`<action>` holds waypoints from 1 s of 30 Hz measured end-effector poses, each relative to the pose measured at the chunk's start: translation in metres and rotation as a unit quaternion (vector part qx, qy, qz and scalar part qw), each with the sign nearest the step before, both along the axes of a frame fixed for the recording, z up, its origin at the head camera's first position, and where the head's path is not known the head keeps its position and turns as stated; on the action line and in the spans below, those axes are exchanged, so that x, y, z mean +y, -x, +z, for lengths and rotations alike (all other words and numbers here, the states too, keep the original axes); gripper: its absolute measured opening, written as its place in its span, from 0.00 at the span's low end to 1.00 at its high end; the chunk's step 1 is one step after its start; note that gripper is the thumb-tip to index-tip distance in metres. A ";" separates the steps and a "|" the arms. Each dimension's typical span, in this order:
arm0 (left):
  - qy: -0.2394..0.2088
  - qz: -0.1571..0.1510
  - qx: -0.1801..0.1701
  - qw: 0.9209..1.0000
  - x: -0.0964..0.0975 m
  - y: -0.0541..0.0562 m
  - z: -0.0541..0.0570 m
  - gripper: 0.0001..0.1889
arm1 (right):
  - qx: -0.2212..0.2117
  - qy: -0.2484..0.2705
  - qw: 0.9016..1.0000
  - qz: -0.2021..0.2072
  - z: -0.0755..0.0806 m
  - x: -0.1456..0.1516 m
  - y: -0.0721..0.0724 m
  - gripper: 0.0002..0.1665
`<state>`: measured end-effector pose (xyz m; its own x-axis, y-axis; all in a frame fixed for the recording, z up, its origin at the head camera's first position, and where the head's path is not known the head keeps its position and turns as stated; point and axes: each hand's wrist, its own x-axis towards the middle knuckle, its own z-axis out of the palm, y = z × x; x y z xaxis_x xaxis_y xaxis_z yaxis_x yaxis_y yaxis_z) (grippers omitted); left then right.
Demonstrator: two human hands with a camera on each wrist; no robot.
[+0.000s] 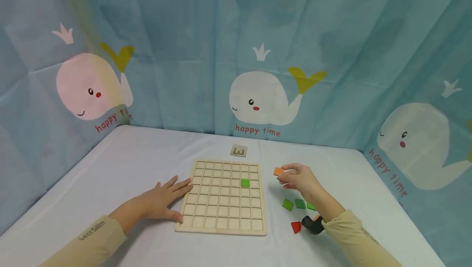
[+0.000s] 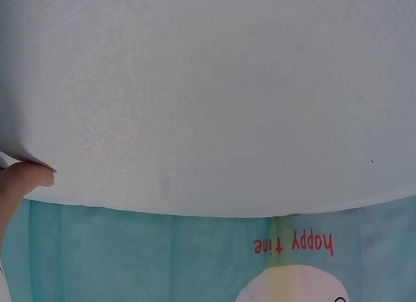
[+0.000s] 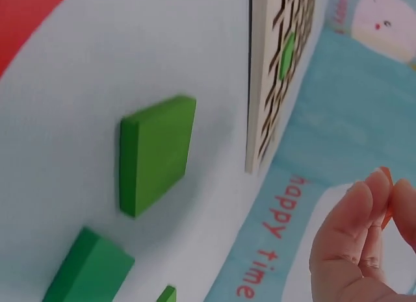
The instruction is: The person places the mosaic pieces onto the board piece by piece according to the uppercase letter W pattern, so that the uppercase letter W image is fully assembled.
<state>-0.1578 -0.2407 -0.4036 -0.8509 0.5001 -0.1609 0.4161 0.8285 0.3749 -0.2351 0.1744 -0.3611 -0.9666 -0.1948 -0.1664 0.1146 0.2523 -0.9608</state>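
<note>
jutting leftward, orange tile (image 1: pixel 278 171), pinched

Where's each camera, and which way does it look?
Head: on the person's head, facing forward and down at the board; both sleeves, left hand, right hand show.
Left wrist: worn there, facing table and upside-down curtain; some left hand shows.
Right wrist: worn there, facing green tiles and the board's edge; some right hand shows.
Head and right wrist both show the board and orange tile.
</note>
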 end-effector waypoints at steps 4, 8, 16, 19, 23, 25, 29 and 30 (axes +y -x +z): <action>0.000 0.000 -0.005 1.000 0.000 -0.001 0.000 0.53 | -0.004 0.003 1.000 0.003 -0.003 -0.006 -0.003 0.23; 0.001 0.000 -0.005 1.000 0.001 -0.001 0.001 0.53 | -0.009 0.003 1.000 0.000 -0.005 -0.013 -0.005 0.22; 0.006 0.001 0.001 1.000 0.000 0.001 0.000 0.53 | -0.004 -0.012 1.000 0.000 -0.007 -0.025 -0.005 0.20; 0.005 -0.001 0.003 1.000 0.000 0.001 0.001 0.53 | -0.006 -0.012 1.000 0.002 -0.009 -0.029 -0.005 0.19; 0.002 -0.002 0.004 1.000 0.000 0.000 0.001 0.53 | -0.004 -0.012 1.000 0.006 -0.012 -0.034 -0.007 0.19; 0.001 -0.002 0.002 1.000 0.000 0.000 0.002 0.53 | -0.003 -0.016 1.000 0.008 -0.014 -0.037 -0.007 0.18; 0.002 -0.001 0.000 1.000 0.001 -0.001 0.003 0.53 | 0.002 -0.034 0.999 0.012 -0.017 -0.041 -0.009 0.17; 0.001 -0.002 -0.001 1.000 0.001 -0.001 0.003 0.52 | 0.003 -0.038 0.999 0.013 -0.018 -0.041 -0.009 0.16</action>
<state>-0.1572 -0.2398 -0.4005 -0.8487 0.5031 -0.1633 0.4189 0.8278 0.3731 -0.2258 0.1330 -0.3795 -0.9624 -0.2066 -0.1765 0.1022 0.3264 -0.9397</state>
